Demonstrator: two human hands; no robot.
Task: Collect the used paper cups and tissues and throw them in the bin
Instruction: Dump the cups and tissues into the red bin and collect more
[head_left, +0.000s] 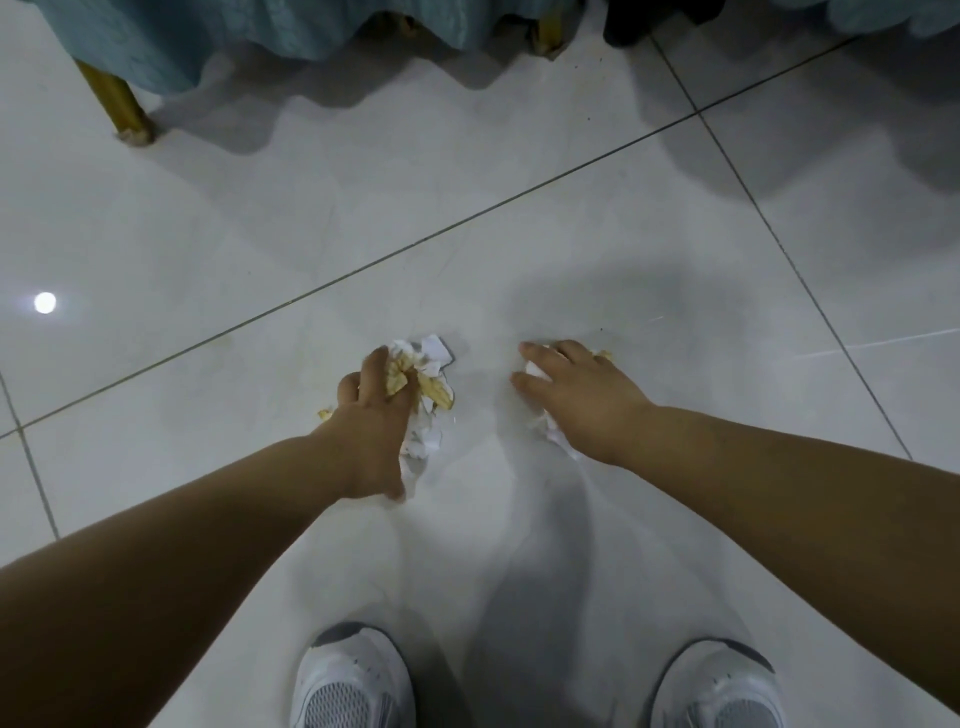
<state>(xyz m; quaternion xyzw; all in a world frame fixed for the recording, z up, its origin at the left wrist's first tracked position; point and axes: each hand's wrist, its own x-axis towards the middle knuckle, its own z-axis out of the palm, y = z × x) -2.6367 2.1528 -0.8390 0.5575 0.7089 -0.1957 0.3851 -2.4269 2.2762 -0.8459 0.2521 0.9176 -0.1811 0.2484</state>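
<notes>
**Since it's all on the floor (467, 208), scoop**

While our left hand (374, 415) grips the stained tissues (428, 364) in curled fingers, our right hand (582, 395) lies spread over a white tissue (535, 370) under its palm, grip unclear. We'd curl right under both so no scraps drop.

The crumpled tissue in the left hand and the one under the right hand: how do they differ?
The crumpled white tissue gripped by the left hand bears yellow stains; the white tissue wad under the right hand looks mostly plain. The first shows widely; the second is mostly covered. Both are crumpled.
</notes>
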